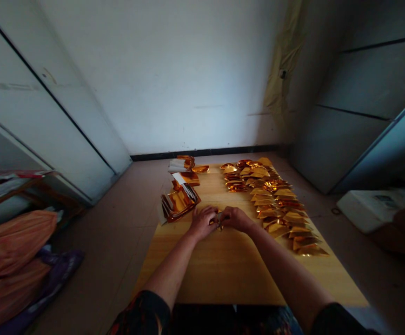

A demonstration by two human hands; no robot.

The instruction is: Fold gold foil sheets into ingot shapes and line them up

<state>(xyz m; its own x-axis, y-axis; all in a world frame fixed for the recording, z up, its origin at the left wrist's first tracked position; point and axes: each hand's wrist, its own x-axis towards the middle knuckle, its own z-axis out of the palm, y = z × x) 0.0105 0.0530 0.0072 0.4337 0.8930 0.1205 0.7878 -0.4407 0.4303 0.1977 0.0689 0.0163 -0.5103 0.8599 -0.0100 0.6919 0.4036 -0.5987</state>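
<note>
My left hand [202, 221] and my right hand [235, 218] meet at the middle of a low wooden table [223, 274]. Both have their fingers curled around a small piece of gold foil paper [219, 220], mostly hidden between them. Just left of my left hand lies a stack of flat gold foil sheets [179, 202]. To the right of my right hand runs a long row of folded gold foil pieces [279, 204], several deep, from the table's far edge toward me.
More foil sheets and white paper [183, 166] lie at the table's far left. Orange and purple cloth bundles [17, 260] sit on the floor to the left. A white box [373, 207] stands at right. A white wall [188, 83] rises beyond the table.
</note>
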